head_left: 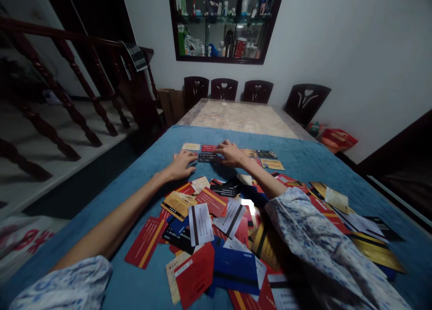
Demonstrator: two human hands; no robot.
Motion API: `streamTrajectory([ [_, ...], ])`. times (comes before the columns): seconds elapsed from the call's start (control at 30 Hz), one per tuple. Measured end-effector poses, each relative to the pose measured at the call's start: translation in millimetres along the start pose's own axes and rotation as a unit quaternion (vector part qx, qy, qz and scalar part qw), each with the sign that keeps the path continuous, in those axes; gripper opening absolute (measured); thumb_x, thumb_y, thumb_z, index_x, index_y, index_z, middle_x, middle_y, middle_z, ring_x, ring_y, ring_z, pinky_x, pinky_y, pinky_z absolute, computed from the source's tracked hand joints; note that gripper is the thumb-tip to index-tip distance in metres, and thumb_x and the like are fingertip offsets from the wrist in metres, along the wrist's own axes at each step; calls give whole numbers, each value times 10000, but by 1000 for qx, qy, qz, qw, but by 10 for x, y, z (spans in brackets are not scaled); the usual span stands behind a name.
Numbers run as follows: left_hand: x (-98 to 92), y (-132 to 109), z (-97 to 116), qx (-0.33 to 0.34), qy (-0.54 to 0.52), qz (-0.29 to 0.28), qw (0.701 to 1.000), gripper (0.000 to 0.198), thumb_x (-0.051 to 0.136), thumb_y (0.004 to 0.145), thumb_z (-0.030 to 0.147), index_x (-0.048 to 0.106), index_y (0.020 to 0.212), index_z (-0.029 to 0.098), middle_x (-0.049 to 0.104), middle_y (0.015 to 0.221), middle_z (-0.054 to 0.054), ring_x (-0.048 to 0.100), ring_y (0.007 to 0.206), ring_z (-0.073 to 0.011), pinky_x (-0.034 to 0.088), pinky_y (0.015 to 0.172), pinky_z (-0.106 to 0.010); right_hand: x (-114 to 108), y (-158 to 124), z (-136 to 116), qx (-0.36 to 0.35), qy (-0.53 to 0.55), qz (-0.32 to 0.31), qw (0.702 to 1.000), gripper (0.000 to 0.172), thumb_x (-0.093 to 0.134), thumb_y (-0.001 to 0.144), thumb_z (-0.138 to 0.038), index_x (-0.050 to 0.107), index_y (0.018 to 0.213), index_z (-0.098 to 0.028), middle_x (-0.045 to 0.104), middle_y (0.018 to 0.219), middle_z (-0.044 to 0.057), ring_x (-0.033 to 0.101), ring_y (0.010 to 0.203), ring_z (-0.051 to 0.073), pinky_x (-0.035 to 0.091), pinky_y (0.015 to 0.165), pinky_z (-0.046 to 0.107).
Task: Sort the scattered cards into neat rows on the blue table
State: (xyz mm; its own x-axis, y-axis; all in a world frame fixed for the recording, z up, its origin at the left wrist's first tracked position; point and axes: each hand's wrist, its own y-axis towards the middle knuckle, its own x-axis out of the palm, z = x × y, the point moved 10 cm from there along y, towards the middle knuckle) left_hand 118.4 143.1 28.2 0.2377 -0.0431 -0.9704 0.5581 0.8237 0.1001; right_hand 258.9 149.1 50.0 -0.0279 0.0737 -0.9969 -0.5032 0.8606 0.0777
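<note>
On the blue tablecloth, a black card [207, 157] with pale print lies flat between my two hands. My left hand [182, 165] rests at its left end, fingers spread and tips by the card's edge. From the other side, the fingers and thumb of my right hand [231, 154] close on its right end, partly hiding it. Just behind lies a red card [208, 148], with a cream card [191, 146] to its left. Right of my right hand are a dark card [266, 154] and a yellow card [272, 164], the rest of this group partly covered.
A loose heap of cards spreads under and between my forearms, including a blue card [235, 266], a white card [201, 224] and a red card [145, 242]. More lie right of my sleeve, such as a gold card [375, 250]. Chairs [224, 89] stand beyond the table.
</note>
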Motion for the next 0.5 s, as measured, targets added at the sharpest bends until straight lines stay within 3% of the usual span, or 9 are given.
streamTrajectory([
  [0.33,83,-333,337,31,-35,-8,999,440,566,891,440,661,1259,217,573,1372,-113,439,1276,-324,342,1082,-521,59,-279,-302,-88,58,-1,994,396,612,893,-398,709,1235,-223,660,1251,113,480,1132,294,363,935,416],
  [0.5,131,-432,461,34,-43,-31,998,558,584,864,538,617,1325,226,544,1407,-117,425,1278,-327,332,1084,-508,92,-385,-370,-113,81,0,990,440,627,886,-472,707,1229,-209,662,1232,123,497,1118,286,367,950,424],
])
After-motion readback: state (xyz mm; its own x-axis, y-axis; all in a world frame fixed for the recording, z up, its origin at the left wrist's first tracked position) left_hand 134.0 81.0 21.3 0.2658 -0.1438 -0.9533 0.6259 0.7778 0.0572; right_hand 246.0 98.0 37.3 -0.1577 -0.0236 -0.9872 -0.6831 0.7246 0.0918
